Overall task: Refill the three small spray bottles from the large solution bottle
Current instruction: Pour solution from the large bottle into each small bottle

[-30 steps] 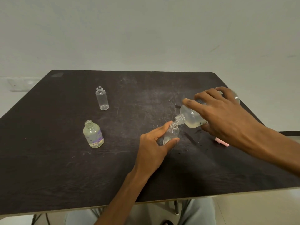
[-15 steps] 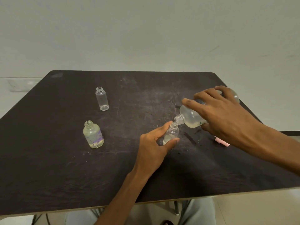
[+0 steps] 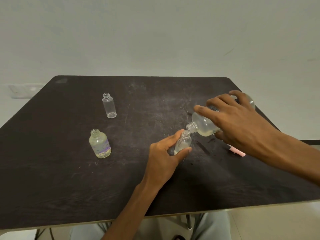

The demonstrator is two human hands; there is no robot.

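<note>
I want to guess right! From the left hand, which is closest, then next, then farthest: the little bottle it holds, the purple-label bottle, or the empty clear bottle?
1. Little bottle: in the left hand.
2. Purple-label bottle: to its left.
3. Empty clear bottle: farther back, left.

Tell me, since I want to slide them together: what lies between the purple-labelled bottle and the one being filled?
Only bare table lies between the purple-labelled bottle and the held bottle in the head view.

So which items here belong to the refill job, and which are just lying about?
Job: large clear solution bottle in right hand; small clear bottle in left hand; empty tall clear bottle; round bottle with purple label.
Lying about: pink object on dark table.
</note>
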